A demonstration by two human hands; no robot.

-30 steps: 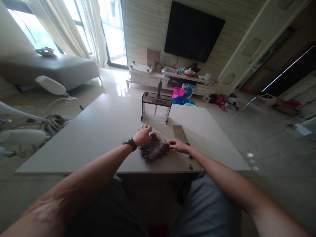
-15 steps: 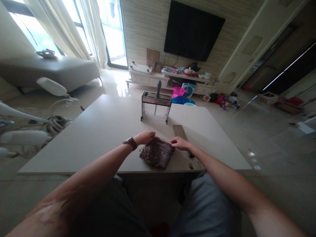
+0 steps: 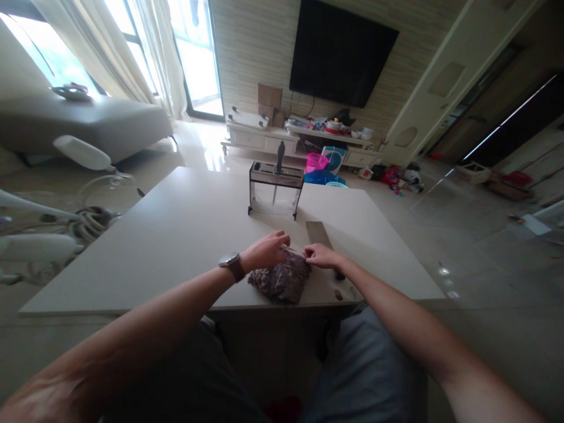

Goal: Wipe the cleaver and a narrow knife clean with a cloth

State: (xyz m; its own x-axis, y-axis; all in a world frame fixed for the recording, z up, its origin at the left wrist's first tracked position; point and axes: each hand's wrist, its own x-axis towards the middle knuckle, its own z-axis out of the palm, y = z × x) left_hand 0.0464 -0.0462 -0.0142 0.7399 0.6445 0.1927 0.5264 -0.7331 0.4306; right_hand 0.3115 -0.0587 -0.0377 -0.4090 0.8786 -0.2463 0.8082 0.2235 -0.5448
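Note:
A brown, speckled, fuzzy knitted piece (image 3: 282,281) lies bunched near the table's front edge; its exact kind is unclear. My left hand (image 3: 269,249), with a watch (image 3: 230,259) on its wrist, is over the top left of the knit, fingers apart. At the upper right corner, my right hand (image 3: 322,256) pinches the knit's edge between closed fingers. Just beyond the right hand lies a broad-bladed knife (image 3: 319,232), its dark handle partly behind my wrist.
A clear, black-framed knife stand (image 3: 275,185) with a black-handled rod in it stands farther back on the white table (image 3: 185,235). A small brown object (image 3: 338,295) lies by the front edge. Pink basket (image 3: 316,162) and blue items are beyond the table.
My left hand has loosened from the knit's upper edge and shifted right, towards my right hand. The right hand stays on the edge. The view has shifted slightly.

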